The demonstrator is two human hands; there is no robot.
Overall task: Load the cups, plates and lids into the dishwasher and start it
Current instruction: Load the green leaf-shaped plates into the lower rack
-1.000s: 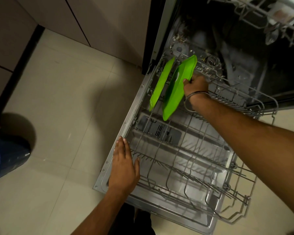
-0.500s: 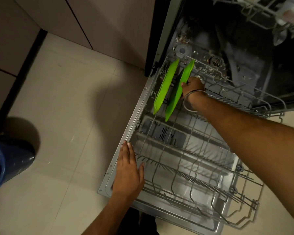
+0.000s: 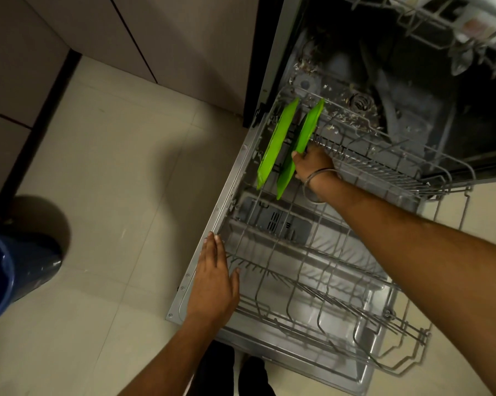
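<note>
Two green plates stand on edge at the far left of the pulled-out lower rack (image 3: 321, 284). The left green plate (image 3: 277, 144) stands alone in the tines. My right hand (image 3: 312, 164) grips the edge of the right green plate (image 3: 304, 144), which stands nearly upright beside the first. My left hand (image 3: 214, 284) rests flat, fingers straight, on the left edge of the open dishwasher door (image 3: 209, 224).
The upper rack (image 3: 430, 27) hangs at the top right with some items in it. A blue bucket (image 3: 9, 275) stands on the tiled floor at the left. Cabinet fronts (image 3: 161, 38) run along the back.
My right hand has tipped the second green plate from a slant to nearly upright and lowered it into the rack beside the first. The left hand stays on the door edge.
</note>
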